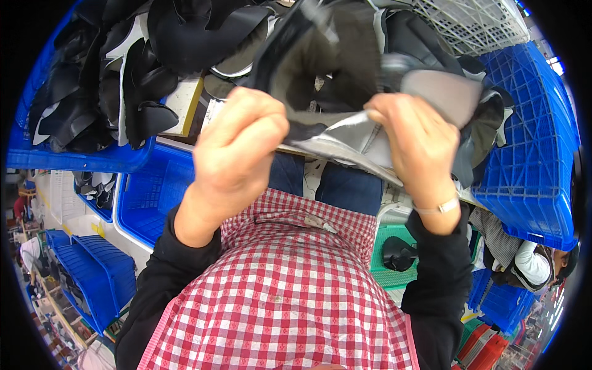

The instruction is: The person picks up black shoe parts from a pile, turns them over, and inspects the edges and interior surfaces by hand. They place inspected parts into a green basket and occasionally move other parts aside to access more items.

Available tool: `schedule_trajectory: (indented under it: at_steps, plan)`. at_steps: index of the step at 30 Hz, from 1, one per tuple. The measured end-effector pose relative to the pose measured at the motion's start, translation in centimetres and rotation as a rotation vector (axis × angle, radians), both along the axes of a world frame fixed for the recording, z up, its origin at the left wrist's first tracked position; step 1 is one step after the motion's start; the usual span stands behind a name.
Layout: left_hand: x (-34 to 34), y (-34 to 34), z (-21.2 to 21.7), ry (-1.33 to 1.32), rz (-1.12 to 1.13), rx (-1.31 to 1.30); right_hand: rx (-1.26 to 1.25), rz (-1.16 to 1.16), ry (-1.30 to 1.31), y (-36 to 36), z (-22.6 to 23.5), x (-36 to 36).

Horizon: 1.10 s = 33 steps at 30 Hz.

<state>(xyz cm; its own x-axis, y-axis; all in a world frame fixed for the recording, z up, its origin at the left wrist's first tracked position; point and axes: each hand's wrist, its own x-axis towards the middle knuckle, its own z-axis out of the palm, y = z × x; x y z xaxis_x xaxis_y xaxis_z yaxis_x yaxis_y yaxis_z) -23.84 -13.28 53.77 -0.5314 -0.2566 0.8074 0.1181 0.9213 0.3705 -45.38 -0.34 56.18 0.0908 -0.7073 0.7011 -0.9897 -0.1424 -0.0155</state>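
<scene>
A black shoe upper with a grey lining (345, 132) is stretched between my hands in front of my apron, partly smeared by motion. My left hand (240, 148) is closed in a fist at its left edge; the fingertips are hidden behind the knuckles. On the other side my right hand (419, 139) pinches the pale edge between thumb and fingers. Beyond it lies a heap of similar black pieces (191, 31), some showing white or grey undersides. Another blurred grey-lined piece (444, 92) shows just past my right hand.
Black pieces overhang a blue crate (80, 161) at the left. Below it sits another blue crate (151, 203). A tall blue crate (524, 148) stands at the right, under a white basket (472, 24). Behind my right arm, a green basket (385, 246) holds a black item. Another person (533, 265) is at the far right.
</scene>
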Motion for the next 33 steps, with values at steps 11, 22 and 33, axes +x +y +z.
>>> schedule_trajectory:
  at_steps: [11, 22, 33]
  plan:
    - [-3.8, 0.0, -5.2, -0.155, -0.038, 0.039, 0.140, -0.073, 0.093, 2.0, -3.1, -0.9]
    - [-3.8, -0.7, -5.8, -0.043, -0.037, -0.003, 0.013, 0.054, 0.131, 0.8, -4.3, 0.2]
    - [-3.4, -1.0, -6.0, 0.014, -0.062, -0.054, 0.099, 0.105, 0.139, 1.0, -3.5, -0.1]
